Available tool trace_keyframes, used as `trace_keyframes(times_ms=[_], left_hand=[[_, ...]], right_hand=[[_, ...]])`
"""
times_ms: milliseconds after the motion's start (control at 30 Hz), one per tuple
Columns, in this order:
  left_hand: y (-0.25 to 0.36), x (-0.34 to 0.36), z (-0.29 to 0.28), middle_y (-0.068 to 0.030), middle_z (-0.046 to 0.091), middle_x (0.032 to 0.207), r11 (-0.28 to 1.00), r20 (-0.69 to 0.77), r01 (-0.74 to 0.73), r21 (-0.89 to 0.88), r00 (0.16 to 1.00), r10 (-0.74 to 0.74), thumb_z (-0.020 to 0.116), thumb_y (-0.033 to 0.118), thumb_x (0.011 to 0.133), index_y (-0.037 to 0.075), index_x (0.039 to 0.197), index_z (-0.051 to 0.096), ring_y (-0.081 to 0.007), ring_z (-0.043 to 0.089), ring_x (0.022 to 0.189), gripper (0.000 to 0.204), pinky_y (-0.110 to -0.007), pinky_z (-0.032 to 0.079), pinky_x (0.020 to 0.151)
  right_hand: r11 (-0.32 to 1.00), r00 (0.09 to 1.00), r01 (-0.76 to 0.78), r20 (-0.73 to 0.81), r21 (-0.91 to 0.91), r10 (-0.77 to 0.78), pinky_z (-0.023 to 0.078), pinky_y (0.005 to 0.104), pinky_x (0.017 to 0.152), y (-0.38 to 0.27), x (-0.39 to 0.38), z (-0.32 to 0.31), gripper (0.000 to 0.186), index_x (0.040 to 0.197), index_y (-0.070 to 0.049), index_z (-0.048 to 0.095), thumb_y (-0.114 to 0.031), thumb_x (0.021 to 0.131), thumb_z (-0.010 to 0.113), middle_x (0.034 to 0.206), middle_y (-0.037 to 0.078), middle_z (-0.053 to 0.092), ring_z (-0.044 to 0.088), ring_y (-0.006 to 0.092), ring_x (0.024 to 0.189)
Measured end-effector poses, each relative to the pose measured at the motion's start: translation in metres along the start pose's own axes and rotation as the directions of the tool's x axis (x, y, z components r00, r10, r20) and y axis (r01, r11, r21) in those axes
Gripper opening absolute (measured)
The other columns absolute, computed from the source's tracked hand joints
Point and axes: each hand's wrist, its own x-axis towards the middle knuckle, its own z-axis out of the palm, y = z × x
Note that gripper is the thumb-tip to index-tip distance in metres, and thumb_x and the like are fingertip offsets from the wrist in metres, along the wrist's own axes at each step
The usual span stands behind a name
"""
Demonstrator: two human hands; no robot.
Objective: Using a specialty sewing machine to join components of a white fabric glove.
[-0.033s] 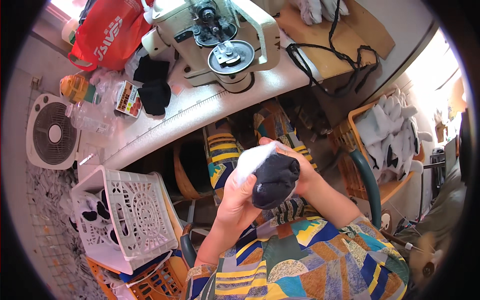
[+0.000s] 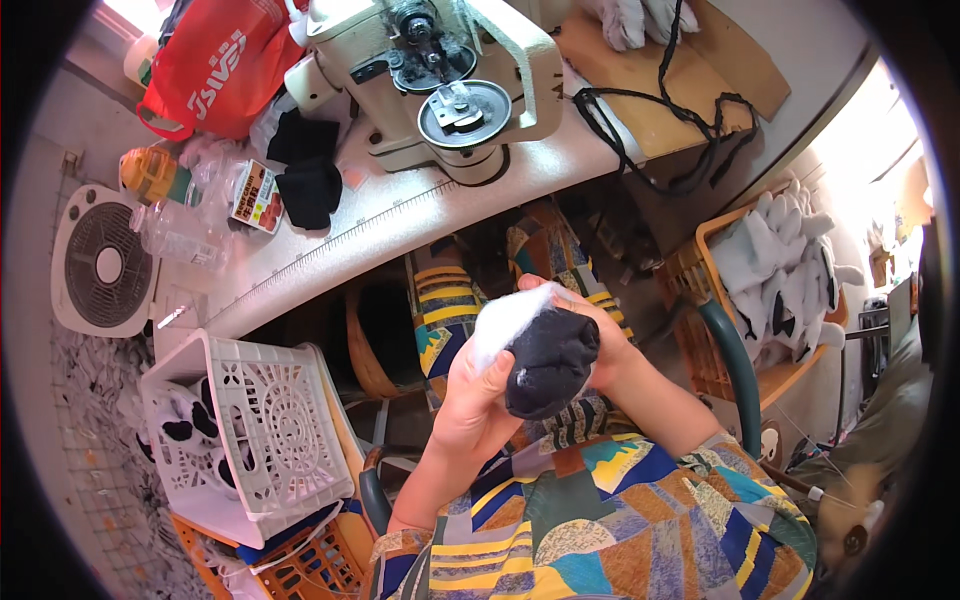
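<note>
Over my lap I hold a black and white plush piece (image 2: 550, 365), with its white fluffy part to the left and its rounded black part facing up. My left hand (image 2: 472, 400) is closed on its left side, the thumb pressing on the black fabric. My right hand (image 2: 612, 350) wraps round the far and right side, and some of its fingers are hidden behind the piece. Beyond my hands, on the table (image 2: 400, 225), stands a sewing machine (image 2: 440, 80) with round metal discs. Black fabric pieces (image 2: 308, 190) lie to the left of the machine.
A white plastic crate (image 2: 300, 430) with black and white plush pieces stands at lower left, over an orange crate (image 2: 310, 560). At right, an orange basket (image 2: 700, 350) holds white plush pieces (image 2: 785, 270). A fan (image 2: 105, 260), bottle (image 2: 185, 238), red bag (image 2: 215, 85) and black cord (image 2: 690, 125) surround the table.
</note>
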Motion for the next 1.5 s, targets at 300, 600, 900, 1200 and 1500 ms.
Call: trace_keyframes(times_ms=[300, 600, 900, 1200, 1500], left_hand=[[0.004, 0.004, -0.005, -0.0105, 0.055, 0.124, 0.994, 0.121, -0.064, 0.085, 0.991, 0.053, 0.082, 0.015, 0.073, -0.002, 0.135, 0.039, -0.0193, 0.055, 0.117, 0.077, -0.032, 0.045, 0.1], [0.025, 0.006, 0.002, -0.0047, 0.062, 0.097, 0.723, -0.02, -0.259, 0.64, 0.935, 0.353, 0.07, -0.006, 0.067, 0.001, 0.102, 0.05, -0.0096, 0.06, 0.094, 0.041, -0.025, 0.048, 0.082], [0.027, 0.004, -0.007, -0.0071, 0.056, 0.082, -0.677, 0.718, -0.238, 0.696, 0.208, 0.665, 0.073, 0.006, 0.073, 0.007, 0.086, 0.051, -0.0226, 0.056, 0.07, 0.026, -0.042, 0.045, 0.073], [0.035, -0.011, -0.003, -0.0047, 0.065, 0.095, -0.772, 0.794, -0.232, 0.592, 0.333, 0.509, 0.069, 0.008, 0.075, 0.012, 0.094, 0.061, -0.0192, 0.067, 0.085, 0.021, -0.037, 0.042, 0.086], [0.025, -0.005, -0.004, -0.0058, 0.064, 0.086, -0.599, 0.774, -0.504, 0.622, 0.281, 0.567, 0.071, 0.011, 0.069, 0.009, 0.093, 0.059, -0.0192, 0.061, 0.067, 0.027, -0.036, 0.043, 0.073]], right_hand=[[0.993, 0.984, 0.091, 0.161, -0.079, -0.077, 0.051, 0.0308, 0.088, 0.003, 0.007, -0.007, 0.032, 0.121, -0.01, 0.046, -0.02, 0.094, 0.06, 0.111, 0.008, 0.06, 0.061, 0.018, 0.104], [0.824, 0.925, 0.379, 0.175, -0.421, -0.336, 0.051, 0.0279, 0.085, -0.004, -0.006, 0.009, 0.045, 0.119, -0.008, 0.043, -0.015, 0.085, 0.072, 0.109, 0.009, 0.062, 0.062, 0.0163, 0.101], [-0.506, 0.487, 0.573, 0.765, -0.644, -0.422, 0.049, 0.0315, 0.061, 0.034, -0.024, 0.016, 0.057, 0.114, -0.005, 0.058, -0.008, 0.063, 0.084, 0.082, 0.009, 0.062, 0.062, 0.0261, 0.072], [-0.703, 0.439, 0.524, 0.86, -0.48, -0.259, 0.045, 0.0311, 0.062, 0.003, -0.051, 0.059, 0.041, 0.101, -0.004, 0.068, -0.039, 0.08, 0.072, 0.084, 0.004, 0.06, 0.057, 0.0195, 0.072], [-0.521, 0.59, 0.558, 0.75, -0.646, -0.298, 0.044, 0.0335, 0.059, 0.002, -0.022, 0.064, 0.028, 0.098, -0.001, 0.067, -0.006, 0.072, 0.074, 0.081, 0.007, 0.059, 0.057, 0.0242, 0.069]])
